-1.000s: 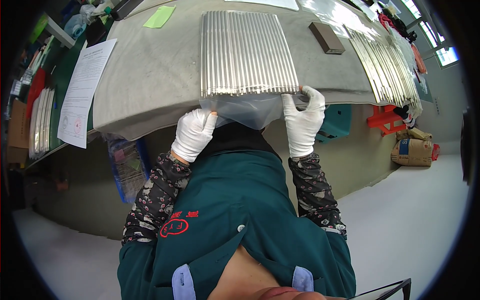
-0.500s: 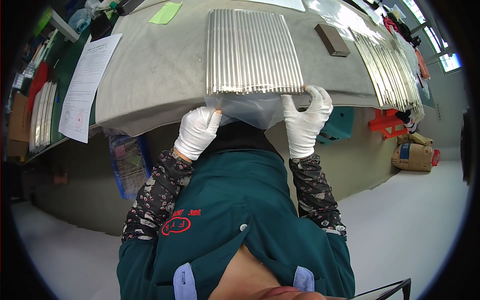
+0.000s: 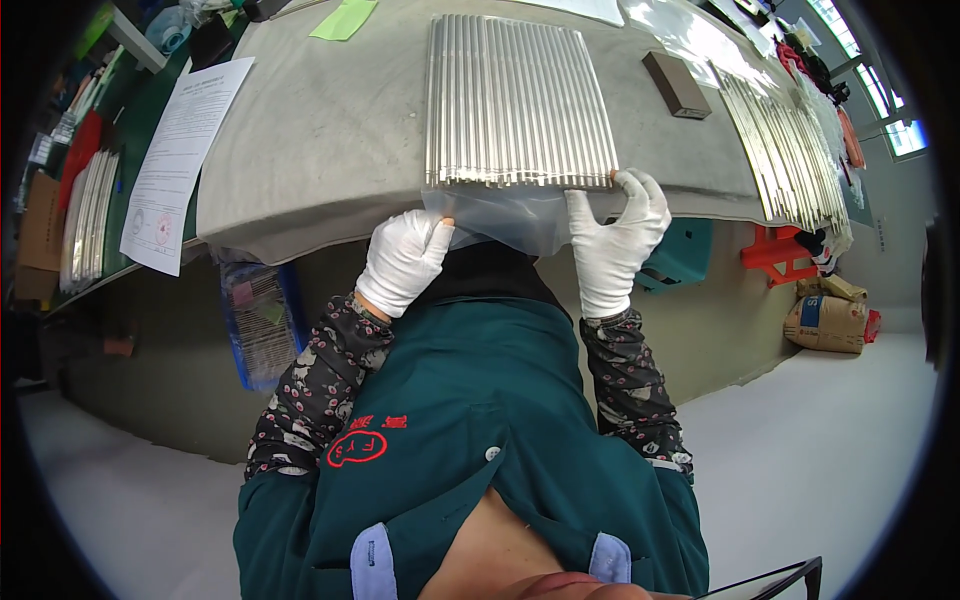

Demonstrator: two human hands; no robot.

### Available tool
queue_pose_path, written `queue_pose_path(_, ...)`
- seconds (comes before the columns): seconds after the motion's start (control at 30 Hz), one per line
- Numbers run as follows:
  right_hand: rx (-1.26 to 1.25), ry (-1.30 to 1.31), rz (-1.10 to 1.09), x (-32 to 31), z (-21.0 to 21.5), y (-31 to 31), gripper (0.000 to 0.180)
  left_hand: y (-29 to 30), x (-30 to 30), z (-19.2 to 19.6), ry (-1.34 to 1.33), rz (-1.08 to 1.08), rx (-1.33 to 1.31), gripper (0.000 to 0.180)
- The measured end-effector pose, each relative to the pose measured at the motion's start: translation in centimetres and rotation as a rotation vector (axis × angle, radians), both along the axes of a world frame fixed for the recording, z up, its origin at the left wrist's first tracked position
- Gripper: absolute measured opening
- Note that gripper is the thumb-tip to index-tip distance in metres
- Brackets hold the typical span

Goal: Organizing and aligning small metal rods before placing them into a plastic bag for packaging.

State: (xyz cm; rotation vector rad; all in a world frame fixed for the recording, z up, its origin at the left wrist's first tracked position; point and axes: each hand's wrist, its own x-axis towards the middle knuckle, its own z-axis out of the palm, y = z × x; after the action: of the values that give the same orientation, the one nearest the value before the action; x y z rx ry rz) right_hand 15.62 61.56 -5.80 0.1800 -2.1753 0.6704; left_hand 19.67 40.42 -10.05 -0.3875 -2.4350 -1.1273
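Observation:
A row of slim silvery metal tubes (image 3: 520, 100) lies side by side on the cloth-covered table, inside what looks like a clear plastic bag. The loose mouth of the plastic bag (image 3: 505, 218) hangs over the table's near edge. My left hand (image 3: 405, 262), in a white glove with bare fingertips showing, is closed on the left corner of that mouth. At the right, my white-gloved right hand (image 3: 618, 243) has thumb and fingers spread. Its thumb rests against the bag's right edge, and a forefinger touches the near right corner of the tubes.
Right of the tubes is a dark brown block (image 3: 677, 85); beyond it lies another bundle of tubes (image 3: 785, 150). A printed sheet (image 3: 185, 165) and a green slip (image 3: 343, 20) lie leftward. Below stand a blue crate (image 3: 262, 325), a teal stool (image 3: 680, 255) and a red stool (image 3: 775, 255).
The whole view has shifted slightly, so the table and tubes appear a little further right. Both hands keep nearly the same places on the bag and tubes.

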Motion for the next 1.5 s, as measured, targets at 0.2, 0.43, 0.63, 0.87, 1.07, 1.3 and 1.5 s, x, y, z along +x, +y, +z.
queue_pose_path(0.2,0.011,-0.032,-0.033,0.1,-0.2,-0.1,0.049,0.0,0.1,0.1,-0.012,-0.003,-0.001,0.025)
queue_pose_path(0.43,0.011,-0.064,-0.031,0.3,0.0,-0.6,0.050,0.1,0.1,0.3,0.029,0.009,-0.029,0.024)
queue_pose_path(0.63,0.015,-0.062,-0.008,0.2,0.0,-0.6,0.050,0.1,0.1,0.3,-0.030,0.013,-0.018,0.023)
queue_pose_path(0.87,0.015,-0.039,0.010,0.3,0.1,-1.1,0.050,0.1,0.1,0.1,-0.025,0.015,-0.020,0.023)
queue_pose_path(1.07,0.021,-0.040,0.012,0.1,0.0,-1.2,0.051,0.1,0.0,0.0,-0.034,0.017,-0.038,0.024)
queue_pose_path(1.3,0.036,-0.021,0.042,0.3,0.2,-1.6,0.051,0.1,0.1,0.0,-0.024,0.024,-0.043,0.026)
queue_pose_path(1.5,0.043,-0.033,0.032,0.1,0.2,-1.7,0.051,0.1,0.1,0.0,-0.022,0.022,-0.048,0.026)
